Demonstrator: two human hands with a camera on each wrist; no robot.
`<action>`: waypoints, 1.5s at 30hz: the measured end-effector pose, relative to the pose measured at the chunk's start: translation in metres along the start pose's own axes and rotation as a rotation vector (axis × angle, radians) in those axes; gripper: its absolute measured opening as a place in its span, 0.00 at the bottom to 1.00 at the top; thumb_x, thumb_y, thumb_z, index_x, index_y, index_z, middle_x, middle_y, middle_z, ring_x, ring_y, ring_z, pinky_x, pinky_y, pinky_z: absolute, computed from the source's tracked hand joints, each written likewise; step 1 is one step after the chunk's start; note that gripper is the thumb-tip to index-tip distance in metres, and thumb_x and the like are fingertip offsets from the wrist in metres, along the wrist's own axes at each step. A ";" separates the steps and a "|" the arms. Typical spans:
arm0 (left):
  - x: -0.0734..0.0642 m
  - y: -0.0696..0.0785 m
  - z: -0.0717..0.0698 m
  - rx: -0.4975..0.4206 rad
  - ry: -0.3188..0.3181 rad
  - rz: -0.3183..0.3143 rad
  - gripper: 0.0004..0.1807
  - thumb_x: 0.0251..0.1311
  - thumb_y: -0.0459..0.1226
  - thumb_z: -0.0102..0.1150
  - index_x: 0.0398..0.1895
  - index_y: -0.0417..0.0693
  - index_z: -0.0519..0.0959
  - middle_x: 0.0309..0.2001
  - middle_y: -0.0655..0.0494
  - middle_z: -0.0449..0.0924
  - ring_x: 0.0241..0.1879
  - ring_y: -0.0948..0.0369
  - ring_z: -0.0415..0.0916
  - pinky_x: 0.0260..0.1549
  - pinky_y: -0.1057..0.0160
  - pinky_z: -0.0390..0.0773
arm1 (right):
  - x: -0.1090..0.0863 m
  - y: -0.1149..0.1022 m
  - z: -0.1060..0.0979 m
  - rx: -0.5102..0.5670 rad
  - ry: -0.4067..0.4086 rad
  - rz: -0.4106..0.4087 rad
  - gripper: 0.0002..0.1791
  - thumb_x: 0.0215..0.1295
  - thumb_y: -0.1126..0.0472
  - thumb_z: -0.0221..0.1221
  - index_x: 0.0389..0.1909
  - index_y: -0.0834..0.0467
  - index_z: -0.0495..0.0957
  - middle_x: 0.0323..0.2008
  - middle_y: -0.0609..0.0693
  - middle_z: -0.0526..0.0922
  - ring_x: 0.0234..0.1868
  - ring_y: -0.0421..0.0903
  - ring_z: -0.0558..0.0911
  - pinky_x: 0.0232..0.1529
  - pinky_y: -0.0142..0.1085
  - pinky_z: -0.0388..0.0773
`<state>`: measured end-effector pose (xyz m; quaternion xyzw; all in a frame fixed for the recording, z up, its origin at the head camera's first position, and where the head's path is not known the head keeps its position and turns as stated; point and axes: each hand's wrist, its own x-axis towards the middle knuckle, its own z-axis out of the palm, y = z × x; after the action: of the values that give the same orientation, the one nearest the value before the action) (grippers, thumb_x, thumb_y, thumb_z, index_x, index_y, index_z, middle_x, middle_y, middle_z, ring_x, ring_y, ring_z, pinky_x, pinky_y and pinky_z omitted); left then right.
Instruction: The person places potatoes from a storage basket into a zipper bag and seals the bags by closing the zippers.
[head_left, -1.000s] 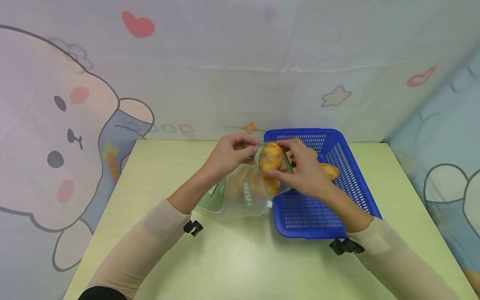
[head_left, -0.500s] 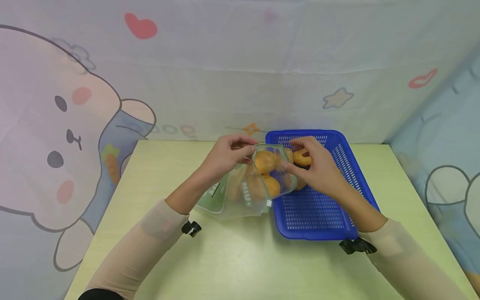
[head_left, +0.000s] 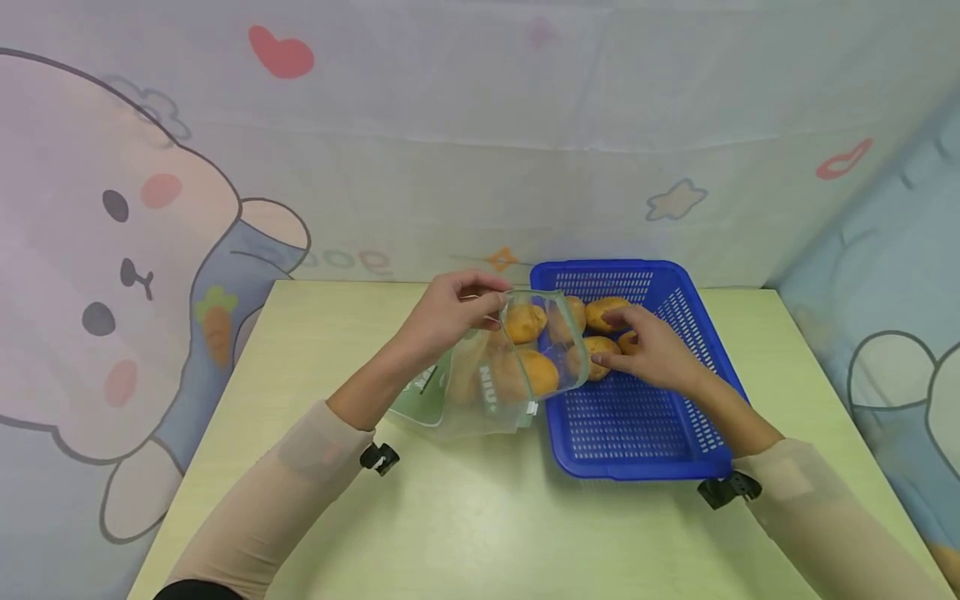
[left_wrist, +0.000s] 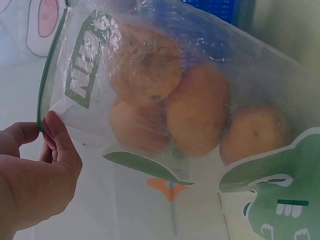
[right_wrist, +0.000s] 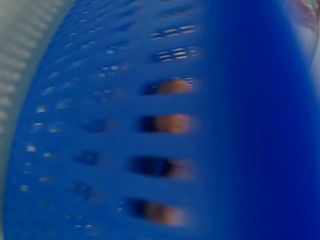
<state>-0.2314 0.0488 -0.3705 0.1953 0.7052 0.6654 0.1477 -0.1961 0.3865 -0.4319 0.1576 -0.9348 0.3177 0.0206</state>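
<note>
In the head view my left hand (head_left: 461,307) pinches the rim of a clear zip bag (head_left: 487,400) with green print, its mouth facing right. Several potatoes (left_wrist: 197,110) show through its film in the left wrist view, where thumb and fingertips grip the green edge strip (left_wrist: 46,75). My right hand (head_left: 654,348) is over the blue plastic basket (head_left: 630,425), fingers apart and bent down around a small potato (head_left: 628,340). Its thumb is right at another potato (head_left: 597,346). A further potato (head_left: 606,313) lies behind the fingers.
The bag's open mouth overlaps the basket's left rim (head_left: 551,417). Both rest on a pale table (head_left: 465,517) before a cartoon-printed cloth (head_left: 450,125). In the right wrist view the basket's slotted wall (right_wrist: 125,150) fills most of the picture.
The potato my right hand held at the bag's mouth is now inside the bag. That hand has let go and moved right over the basket's potatoes. My left hand keeps its pinch.
</note>
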 end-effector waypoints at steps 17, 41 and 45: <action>0.000 -0.002 -0.002 -0.010 0.004 -0.001 0.11 0.75 0.33 0.60 0.56 0.40 0.84 0.54 0.46 0.84 0.47 0.50 0.83 0.49 0.55 0.88 | 0.003 0.015 0.028 -0.149 -0.107 0.042 0.34 0.61 0.54 0.77 0.62 0.68 0.76 0.57 0.66 0.80 0.57 0.65 0.79 0.58 0.61 0.78; -0.001 -0.001 0.001 -0.026 0.000 -0.003 0.11 0.74 0.32 0.60 0.55 0.40 0.84 0.57 0.41 0.83 0.46 0.51 0.83 0.48 0.55 0.88 | 0.003 -0.005 -0.016 0.026 0.095 0.022 0.33 0.66 0.51 0.74 0.64 0.64 0.75 0.55 0.60 0.83 0.52 0.56 0.82 0.49 0.49 0.83; -0.001 -0.001 0.001 -0.024 -0.001 0.004 0.11 0.74 0.32 0.60 0.55 0.39 0.84 0.56 0.41 0.83 0.45 0.51 0.83 0.49 0.55 0.88 | 0.002 -0.025 -0.031 0.087 0.119 0.007 0.32 0.67 0.52 0.74 0.65 0.62 0.75 0.57 0.58 0.82 0.55 0.54 0.81 0.51 0.40 0.82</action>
<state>-0.2300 0.0493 -0.3715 0.1953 0.6967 0.6739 0.1492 -0.1925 0.3853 -0.3924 0.1360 -0.9177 0.3671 0.0680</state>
